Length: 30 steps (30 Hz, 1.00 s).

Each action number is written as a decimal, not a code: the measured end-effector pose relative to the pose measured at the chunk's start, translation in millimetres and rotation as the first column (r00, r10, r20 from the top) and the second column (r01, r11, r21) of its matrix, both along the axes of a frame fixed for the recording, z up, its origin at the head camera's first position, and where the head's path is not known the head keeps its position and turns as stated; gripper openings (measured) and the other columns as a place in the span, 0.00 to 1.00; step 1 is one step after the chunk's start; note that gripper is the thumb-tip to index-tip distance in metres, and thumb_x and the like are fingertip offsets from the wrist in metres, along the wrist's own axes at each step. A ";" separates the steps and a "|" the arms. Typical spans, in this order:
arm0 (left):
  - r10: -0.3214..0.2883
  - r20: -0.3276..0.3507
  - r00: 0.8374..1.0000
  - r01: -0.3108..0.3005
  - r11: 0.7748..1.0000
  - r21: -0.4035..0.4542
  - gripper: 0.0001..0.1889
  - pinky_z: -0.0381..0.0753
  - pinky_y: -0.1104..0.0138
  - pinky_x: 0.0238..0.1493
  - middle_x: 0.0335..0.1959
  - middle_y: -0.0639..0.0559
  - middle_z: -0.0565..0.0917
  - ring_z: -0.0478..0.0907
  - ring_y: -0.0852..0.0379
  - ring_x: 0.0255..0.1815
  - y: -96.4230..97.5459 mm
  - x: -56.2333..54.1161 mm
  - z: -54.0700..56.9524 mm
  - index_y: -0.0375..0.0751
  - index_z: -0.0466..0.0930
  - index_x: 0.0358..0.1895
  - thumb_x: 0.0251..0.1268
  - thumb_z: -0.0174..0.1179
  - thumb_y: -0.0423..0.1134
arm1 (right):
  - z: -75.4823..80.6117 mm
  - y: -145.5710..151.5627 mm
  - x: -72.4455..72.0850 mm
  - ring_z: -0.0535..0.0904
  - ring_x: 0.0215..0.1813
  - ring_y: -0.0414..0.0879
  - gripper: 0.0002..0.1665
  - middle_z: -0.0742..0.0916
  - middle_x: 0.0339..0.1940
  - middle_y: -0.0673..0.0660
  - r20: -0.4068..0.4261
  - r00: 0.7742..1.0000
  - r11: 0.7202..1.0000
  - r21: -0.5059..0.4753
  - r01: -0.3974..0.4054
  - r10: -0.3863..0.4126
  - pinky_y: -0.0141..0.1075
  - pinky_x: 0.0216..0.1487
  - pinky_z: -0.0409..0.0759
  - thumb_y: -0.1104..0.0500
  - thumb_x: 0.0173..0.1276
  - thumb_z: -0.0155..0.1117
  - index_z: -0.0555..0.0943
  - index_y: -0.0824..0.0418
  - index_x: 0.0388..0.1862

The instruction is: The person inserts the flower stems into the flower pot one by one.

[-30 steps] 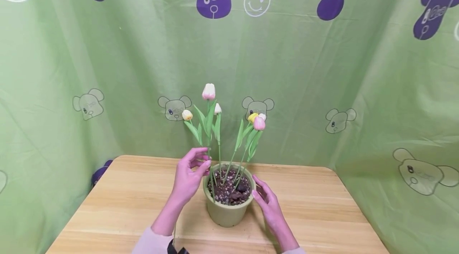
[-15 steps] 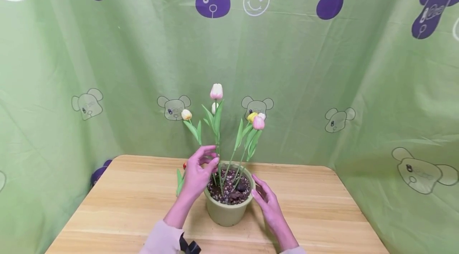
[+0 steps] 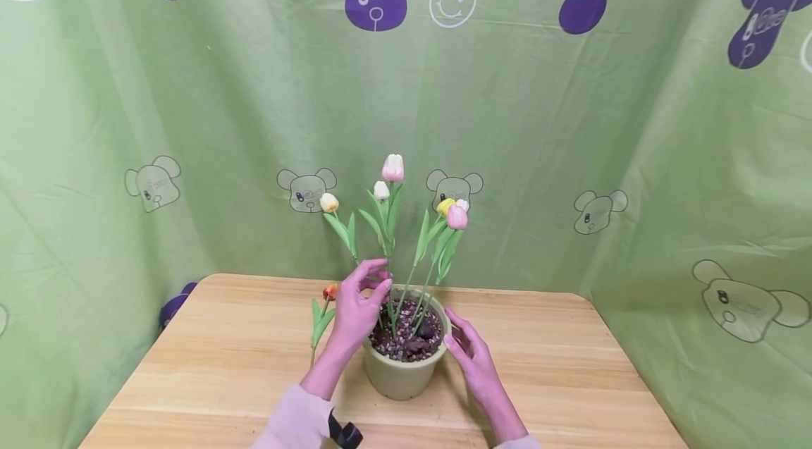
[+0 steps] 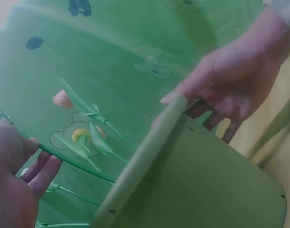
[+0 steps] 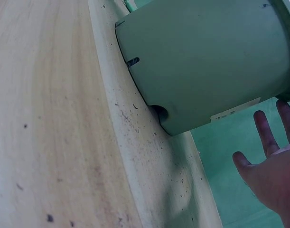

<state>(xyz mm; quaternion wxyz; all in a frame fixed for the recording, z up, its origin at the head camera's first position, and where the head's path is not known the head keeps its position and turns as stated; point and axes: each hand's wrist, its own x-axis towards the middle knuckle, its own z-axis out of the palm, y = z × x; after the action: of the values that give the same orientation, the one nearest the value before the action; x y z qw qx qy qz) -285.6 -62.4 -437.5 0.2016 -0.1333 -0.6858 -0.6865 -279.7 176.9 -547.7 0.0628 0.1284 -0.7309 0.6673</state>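
A pink-and-white tulip stands tall above the green flowerpot. My left hand pinches its green stem between thumb and fingers, just over the pot's left side. The stem's lower end reaches the dark, gritty soil; how deep it goes cannot be told. At the pot's right side, my right hand touches the rim with thumb and index finger. Its other fingers are spread and fairly straight in the right wrist view.
A white tulip, an orange-yellow one, and a pink one beside a yellow one rise from the pot. A red tulip lies left of my left hand on the wooden table. Green curtain surrounds the table.
My left hand has moved right with the pink-and-white tulip, whose bloom now sits slightly lower than half a second ago. The red tulip has come into sight. My right hand stays on the rim.
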 end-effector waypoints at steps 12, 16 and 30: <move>0.032 -0.017 0.999 -0.033 0.996 -0.085 0.18 0.92 0.60 0.38 0.47 0.37 0.86 0.85 0.41 0.43 5.5 -0.5 -13.5 0.44 0.83 0.59 0.68 0.64 0.27 | -0.4 -0.4 0.2 0.70 0.76 0.59 0.30 0.72 0.78 0.63 0.005 1.000 1.000 -0.001 -0.003 0.003 0.22 0.68 0.71 0.60 0.81 0.55 0.66 0.57 0.79; 0.046 -0.037 0.998 -0.050 0.993 -0.110 0.18 0.89 0.69 0.36 0.46 0.40 0.86 0.84 0.46 0.42 7.5 0.0 -16.4 0.46 0.84 0.58 0.68 0.64 0.27 | -0.6 -0.2 0.2 0.71 0.75 0.60 0.30 0.72 0.78 0.64 -0.004 1.000 1.000 -0.006 -0.006 0.006 0.23 0.68 0.72 0.61 0.81 0.55 0.66 0.58 0.79; 0.063 -0.146 0.987 -0.098 0.964 -0.247 0.17 0.85 0.72 0.30 0.42 0.45 0.87 0.83 0.52 0.38 15.3 0.8 -33.7 0.44 0.83 0.58 0.68 0.65 0.28 | 1.4 -1.8 1.5 0.72 0.74 0.56 0.30 0.72 0.78 0.64 0.004 1.000 1.000 -0.010 -0.007 0.007 0.24 0.67 0.74 0.61 0.81 0.55 0.66 0.58 0.79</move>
<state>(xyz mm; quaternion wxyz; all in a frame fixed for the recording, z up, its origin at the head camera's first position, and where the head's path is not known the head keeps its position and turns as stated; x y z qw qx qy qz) -284.8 -47.1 -471.2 0.2571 -0.1769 -0.7573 -0.5737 -278.2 175.1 -546.3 0.0596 0.1293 -0.7271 0.6716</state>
